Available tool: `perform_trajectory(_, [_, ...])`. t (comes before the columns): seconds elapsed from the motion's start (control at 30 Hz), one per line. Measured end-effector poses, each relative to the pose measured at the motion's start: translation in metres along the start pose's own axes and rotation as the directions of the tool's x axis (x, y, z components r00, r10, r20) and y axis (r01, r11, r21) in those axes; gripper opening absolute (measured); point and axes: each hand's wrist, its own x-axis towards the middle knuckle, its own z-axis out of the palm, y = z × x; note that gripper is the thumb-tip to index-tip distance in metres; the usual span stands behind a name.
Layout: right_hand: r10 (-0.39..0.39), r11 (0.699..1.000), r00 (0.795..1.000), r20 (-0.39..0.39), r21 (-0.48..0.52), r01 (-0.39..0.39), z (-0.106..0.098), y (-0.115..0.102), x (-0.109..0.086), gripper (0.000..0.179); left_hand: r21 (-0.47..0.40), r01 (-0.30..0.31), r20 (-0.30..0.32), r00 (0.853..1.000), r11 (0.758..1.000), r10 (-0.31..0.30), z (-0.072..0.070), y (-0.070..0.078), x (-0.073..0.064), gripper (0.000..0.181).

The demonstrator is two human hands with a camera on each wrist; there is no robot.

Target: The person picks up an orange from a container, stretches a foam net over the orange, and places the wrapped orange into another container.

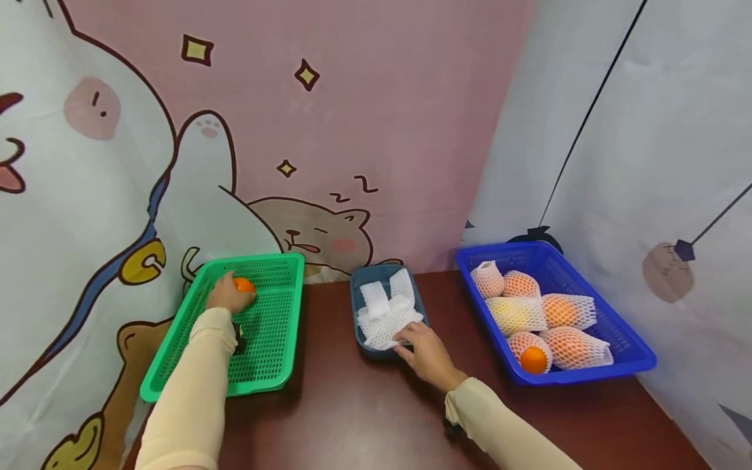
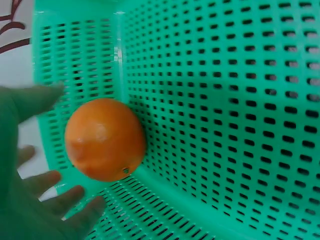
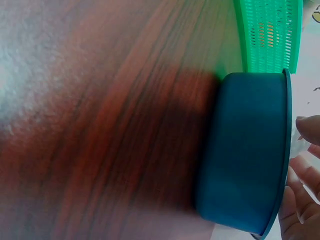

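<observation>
My left hand (image 1: 231,295) reaches into the green basket (image 1: 299,281) beside an orange (image 1: 245,286). In the left wrist view the orange (image 2: 105,140) sits in a corner, against the basket wall, and the thumb and spread fingers stand just short of it. My right hand (image 1: 427,352) is over the near right rim of a small dark blue bin (image 1: 376,354). Its fingertips are at the white foam fruit nets (image 1: 388,323) heaped inside. The right wrist view shows a gap between thumb and fingers (image 3: 300,180); the nets are mostly hidden there by the bin's side.
To the right, a blue basket (image 1: 625,356) holds several fruits in foam nets, among them a netted orange (image 1: 533,360). A small dark object (image 1: 238,338) is by the left wrist. Printed cloth (image 1: 382,98) hangs behind the brown table (image 1: 341,405).
</observation>
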Motion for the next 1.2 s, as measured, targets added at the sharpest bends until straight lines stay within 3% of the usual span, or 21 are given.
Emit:
perform_trajectory(0.13, [-0.011,1.000,1.000,0.002,0.006,0.011,0.000,0.000,-0.002,0.017,0.047,-0.014,-0.001,1.000,0.999,0.014,0.008,-0.004,0.002,0.087])
perform_trajectory(0.33, [-0.045,0.999,0.999,-0.012,0.011,0.045,0.001,0.001,-0.003,0.021,0.218,0.012,-0.091,0.996,0.976,0.008,0.015,-0.001,0.002,0.070])
perform_trajectory(0.57, [-0.061,0.998,0.998,-0.013,0.001,0.061,0.003,0.004,-0.004,0.023,0.088,0.059,-0.080,0.995,0.994,-0.052,0.031,-0.009,0.008,0.066])
perform_trajectory(0.7, [-0.064,0.998,0.998,-0.015,0.014,0.064,0.004,0.007,-0.004,0.023,0.100,0.060,-0.073,0.996,0.993,-0.053,0.041,-0.017,0.012,0.072])
perform_trajectory(0.83, [-0.081,0.996,0.997,-0.010,0.042,0.081,0.009,0.006,-0.002,0.023,0.089,0.085,-0.035,0.996,0.992,-0.082,0.037,-0.022,0.003,0.079])
perform_trajectory(0.93, [-0.088,0.994,0.996,-0.009,0.061,0.088,0.010,0.007,-0.001,0.024,0.087,0.087,-0.012,0.996,0.992,-0.086,0.032,-0.017,-0.004,0.081])
perform_trajectory(1.2, [-0.068,0.992,0.997,-0.025,0.107,0.070,0.005,0.012,0.000,0.026,0.102,-0.020,-0.052,0.998,0.995,0.025,0.012,0.020,-0.011,0.082])
